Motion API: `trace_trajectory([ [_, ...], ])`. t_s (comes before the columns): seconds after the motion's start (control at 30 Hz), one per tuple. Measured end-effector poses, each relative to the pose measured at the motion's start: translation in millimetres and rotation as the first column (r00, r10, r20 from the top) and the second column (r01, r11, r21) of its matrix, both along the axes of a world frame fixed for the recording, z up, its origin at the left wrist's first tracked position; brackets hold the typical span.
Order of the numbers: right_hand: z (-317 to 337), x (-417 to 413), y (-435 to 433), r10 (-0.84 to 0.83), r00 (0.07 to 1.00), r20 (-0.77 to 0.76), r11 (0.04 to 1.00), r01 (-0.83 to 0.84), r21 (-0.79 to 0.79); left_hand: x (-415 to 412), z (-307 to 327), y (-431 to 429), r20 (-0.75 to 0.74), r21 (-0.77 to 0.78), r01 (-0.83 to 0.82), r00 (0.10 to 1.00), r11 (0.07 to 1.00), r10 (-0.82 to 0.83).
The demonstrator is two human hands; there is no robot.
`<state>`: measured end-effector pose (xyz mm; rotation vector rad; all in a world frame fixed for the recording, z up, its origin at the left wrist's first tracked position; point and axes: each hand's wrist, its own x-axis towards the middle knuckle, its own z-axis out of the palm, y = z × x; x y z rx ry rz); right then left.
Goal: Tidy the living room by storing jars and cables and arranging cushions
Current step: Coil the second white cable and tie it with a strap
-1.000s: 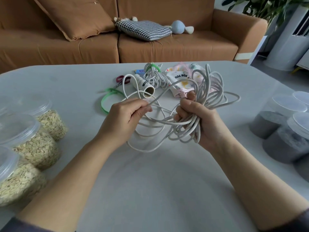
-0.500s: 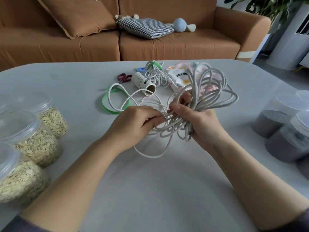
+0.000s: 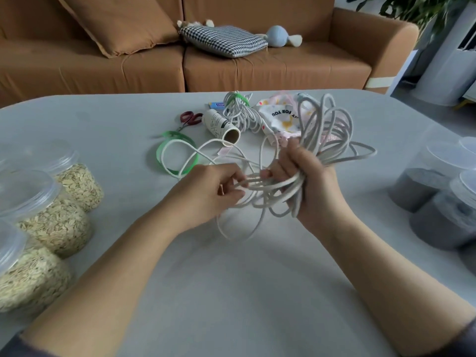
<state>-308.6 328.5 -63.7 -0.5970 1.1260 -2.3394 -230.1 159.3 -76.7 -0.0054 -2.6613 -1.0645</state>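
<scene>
Head view: over a pale grey table (image 3: 231, 292), a person's right hand (image 3: 313, 184) closes its fingers round a thick bundle of white cable (image 3: 332, 130). The loops fan up and to the far right above the fist and hang in loose turns below it. The left hand (image 3: 206, 194), just left of the bundle, has its fingers curled and pinches a few strands where they leave the right hand. A slack length of the same cable trails to the far left across the tabletop and lies over a green band (image 3: 164, 148) that rests flat there.

Beyond the hands, near the table's far edge, lie a cardboard tube (image 3: 221, 126) on its side, red-handled scissors (image 3: 190, 117), a small blue box (image 3: 217, 104), a second coiled cable (image 3: 238, 112) bound with a green tie, and a printed fabric pouch (image 3: 280, 117), partly hidden behind the raised loops.

Three clear-lidded oat jars (image 3: 59, 222) stand clustered at the left edge. Lidded jars of dark grey contents (image 3: 417, 186) stand together at the right edge, all well apart from the hands.

Past the table, a brown sofa (image 3: 283, 70) carries a brown cushion (image 3: 121, 24) propped at the left, a checked cushion (image 3: 224, 39) lying flat at the middle, and a blue plush toy (image 3: 277, 36) just right of it.
</scene>
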Motion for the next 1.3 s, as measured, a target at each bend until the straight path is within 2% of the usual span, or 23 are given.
trace_trajectory([
  [0.07,6.2,-9.3,8.7,0.217,0.959,0.183,0.974,-0.201,-0.099,1.5,-3.9,-7.8,0.01,-0.155,-0.073,0.997,0.985,0.076],
  [0.1,8.1,-15.9,13.7,0.36,0.895,0.263,0.933,-0.34,-0.12,2.6,-3.9,-12.0,-0.03,-0.206,-0.109,0.994,0.972,0.106],
  [0.17,9.0,-24.3,21.6,0.596,0.718,0.359,0.789,-0.607,-0.097,3.3,-3.7,-19.4,-0.119,-0.211,-0.127,0.987,0.969,0.104],
  [0.2,7.6,-25.7,24.2,0.627,0.684,0.374,0.744,-0.668,-0.024,2.9,-3.7,-21.9,-0.142,-0.167,-0.117,0.985,0.979,0.094],
  [0.3,6.6,-22.1,26.9,0.615,0.709,0.344,0.694,-0.694,0.19,0.1,-4.1,-23.3,-0.147,0.119,-0.099,0.982,0.988,0.116],
  [0.37,8.7,-19.5,28.5,0.611,0.719,0.332,0.7,-0.686,0.198,-2.8,-3.6,-24.0,-0.135,0.274,-0.108,0.979,0.956,0.15],
  [0.43,11.0,-19.0,30.2,0.632,0.707,0.317,0.702,-0.695,0.154,-2.7,0.3,-25.3,-0.16,0.353,-0.091,0.975,0.931,0.156],
  [0.5,11.2,-18.9,31.1,0.639,0.711,0.294,0.704,-0.694,0.151,-0.6,6.7,-23.6,-0.221,0.38,-0.025,0.968,0.924,0.117],
  [0.67,5.1,-10.9,23.5,0.687,0.674,0.272,0.644,-0.738,0.201,-0.3,12.6,-19.3,-0.268,0.291,0.076,0.963,0.954,0.005],
  [0.8,1.2,-6.7,17.1,0.666,0.704,0.248,0.64,-0.71,0.295,-1.0,10.4,-22.5,-0.261,0.383,0.04,0.963,0.923,0.067],
  [0.9,1.0,-7.4,16.9,0.702,0.674,0.231,0.622,-0.738,0.261,0.6,6.7,-30.7,-0.244,0.399,-0.018,0.962,0.917,0.125],
  [0.97,0.6,-8.8,17.4,0.682,0.696,0.226,0.646,-0.718,0.258,1.3,5.7,-30.6,-0.283,0.313,-0.019,0.952,0.95,0.112],
  [1.07,1.4,-7.9,18.0,0.614,0.753,0.238,0.701,-0.658,0.274,0.7,10.2,-23.8,-0.414,0.032,0.016,0.91,0.999,-0.001],
  [1.17,0.5,-6.6,18.8,0.602,0.76,0.247,0.714,-0.65,0.259,0.3,17.1,-18.8,-0.468,-0.206,0.033,0.874,0.978,-0.128],
  [1.3,0.3,-2.3,16.6,0.596,0.759,0.263,0.756,-0.641,0.132,1.6,17.8,-19.5,-0.464,-0.321,0.036,0.865,0.946,-0.19],
])
